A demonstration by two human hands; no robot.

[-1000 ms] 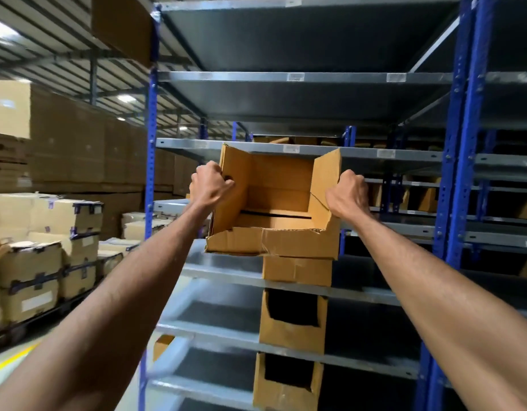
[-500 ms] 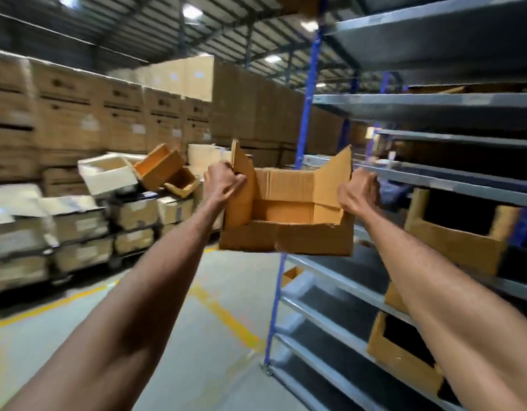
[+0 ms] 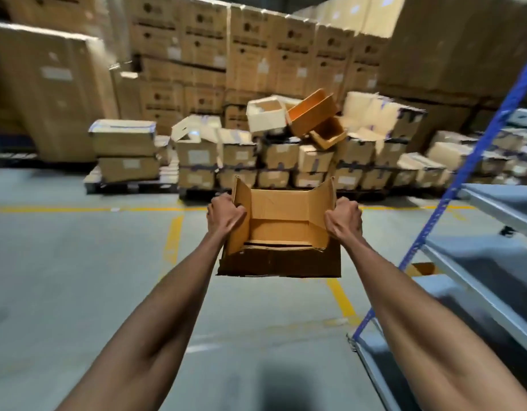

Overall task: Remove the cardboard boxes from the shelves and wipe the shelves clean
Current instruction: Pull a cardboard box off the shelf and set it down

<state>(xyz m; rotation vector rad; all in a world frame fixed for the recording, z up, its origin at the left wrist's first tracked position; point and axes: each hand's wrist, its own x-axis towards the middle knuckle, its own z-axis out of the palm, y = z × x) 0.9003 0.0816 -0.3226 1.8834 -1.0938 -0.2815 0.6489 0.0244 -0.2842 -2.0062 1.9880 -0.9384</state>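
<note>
I hold an open, empty cardboard box (image 3: 281, 232) in the air over the warehouse floor, at arm's length in the middle of the head view. My left hand (image 3: 225, 216) grips its left flap and my right hand (image 3: 343, 219) grips its right flap, fingers curled over the edges. The grey metal shelves (image 3: 493, 262) with a blue upright (image 3: 452, 197) stand at the right edge, away from the box.
Across the aisle stand pallets stacked with cardboard boxes (image 3: 286, 155); a few open empty boxes (image 3: 312, 114) lie tipped on top. Taller cartons (image 3: 256, 54) rise behind them. Yellow lines (image 3: 173, 232) mark the grey floor. An orange box corner (image 3: 424, 268) shows under the shelves.
I have turned left, away from the shelves, carrying the box with both hands. The box now faces the pallet stacks and is held lower in view.
</note>
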